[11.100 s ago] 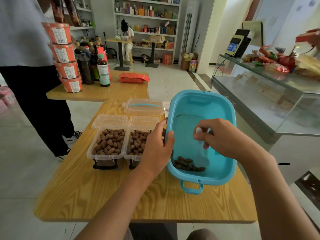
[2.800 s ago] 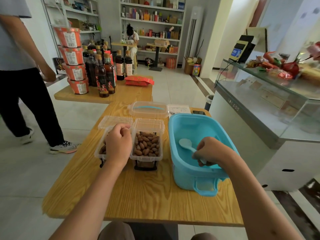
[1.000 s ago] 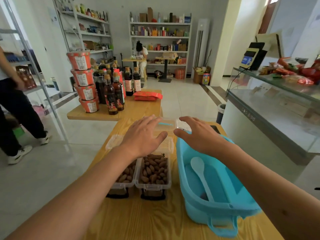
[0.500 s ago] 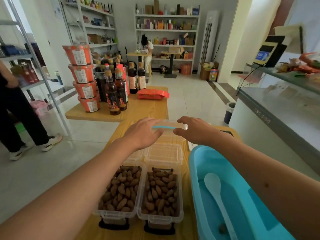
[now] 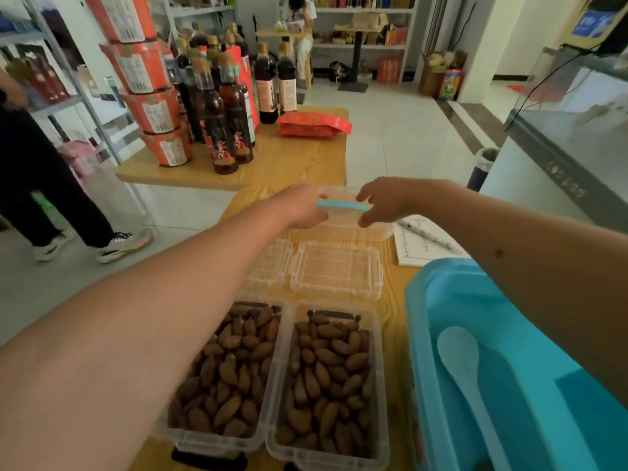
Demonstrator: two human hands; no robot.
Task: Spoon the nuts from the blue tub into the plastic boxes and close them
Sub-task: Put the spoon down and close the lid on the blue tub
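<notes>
Two clear plastic boxes stand side by side at the near edge of the wooden table, the left box [image 5: 231, 375] and the right box [image 5: 329, 379], both filled with brown nuts. Their hinged lids [image 5: 336, 270] lie open behind them. The blue tub [image 5: 418, 334] stands to the right with a white spoon [image 5: 458, 355] lying inside. At the table's far end sits a clear container with a blue stripe [image 5: 343, 215]. My left hand [image 5: 302, 207] grips its left side and my right hand [image 5: 384, 202] pinches its right side.
A sheet of paper with a pen [image 5: 418, 246] lies behind the tub. A second table beyond holds dark bottles [image 5: 224, 107], stacked red cups [image 5: 149, 79] and a red packet [image 5: 314, 124]. A person [image 5: 40, 171] stands at the left; a glass counter [image 5: 560, 158] runs along the right.
The spoon was let go and now lies in the tub. Both hands have reached forward over the filled boxes and closed on the striped clear container.
</notes>
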